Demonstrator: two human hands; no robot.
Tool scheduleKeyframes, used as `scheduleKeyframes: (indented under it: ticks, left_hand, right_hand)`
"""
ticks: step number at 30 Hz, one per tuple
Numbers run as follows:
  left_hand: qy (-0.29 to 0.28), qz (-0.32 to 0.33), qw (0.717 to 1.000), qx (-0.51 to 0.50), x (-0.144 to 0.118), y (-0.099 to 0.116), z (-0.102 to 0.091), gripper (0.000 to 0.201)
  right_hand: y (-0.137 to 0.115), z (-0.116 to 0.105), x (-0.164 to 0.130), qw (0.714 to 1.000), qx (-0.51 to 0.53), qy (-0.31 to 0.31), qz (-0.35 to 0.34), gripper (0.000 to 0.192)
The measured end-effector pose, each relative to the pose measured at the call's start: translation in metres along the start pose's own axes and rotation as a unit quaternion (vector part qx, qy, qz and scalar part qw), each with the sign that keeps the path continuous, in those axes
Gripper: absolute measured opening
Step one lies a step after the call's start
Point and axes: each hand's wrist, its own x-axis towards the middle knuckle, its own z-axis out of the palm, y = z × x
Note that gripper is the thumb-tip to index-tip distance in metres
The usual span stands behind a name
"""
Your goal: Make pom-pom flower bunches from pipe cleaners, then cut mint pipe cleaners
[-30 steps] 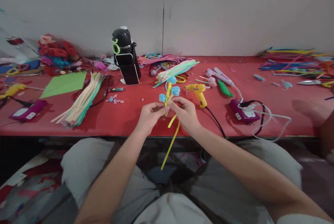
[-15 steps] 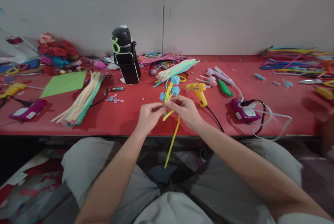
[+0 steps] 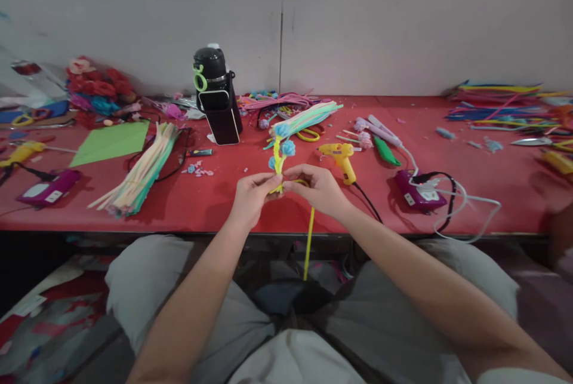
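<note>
So my left hand (image 3: 251, 194) and right hand (image 3: 317, 189) are both pinched tight on the flower stem (image 3: 278, 160), just above the front edge of the table (image 3: 215, 205), near the middle. Compared with a second ago, the pom-pom heads have swung a bit left and stand straighter, and the loose yellow tail (image 3: 308, 243) that was slanting off to my left now hangs nearly straight down past the table edge. My fingers have closed up closer together too, so I'd guess another turn of the wrap has gone on. Containers, not much: the black bottle (image 3: 213, 92) stands capped toward the back edge, so I can't see what's in it. The glue gun (image 3: 339, 157) lies just right of my hands, and a loose bundle of pipe cleaners (image 3: 138, 174) sits to the left.
</note>
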Motion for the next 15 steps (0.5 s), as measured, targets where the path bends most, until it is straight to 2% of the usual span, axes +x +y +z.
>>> scheduleKeyframes:
  ticks: [4,10,15]
  left_hand:
    - [-0.007,-0.01,1.0,-0.003,0.0,0.002,-0.001,0.029]
    - [0.0,-0.015,1.0,-0.007,-0.002,0.001,0.001,0.031]
    - [-0.009,0.018,1.0,0.024,-0.004,-0.003,0.003,0.027]
  right_hand:
    - [-0.005,-0.003,0.001,0.999,-0.034,0.013,-0.018,0.016]
    - [-0.004,0.0,0.003,0.998,0.009,0.06,0.021,0.032]
    - [-0.003,0.008,0.001,0.995,0.055,0.056,0.056,0.038]
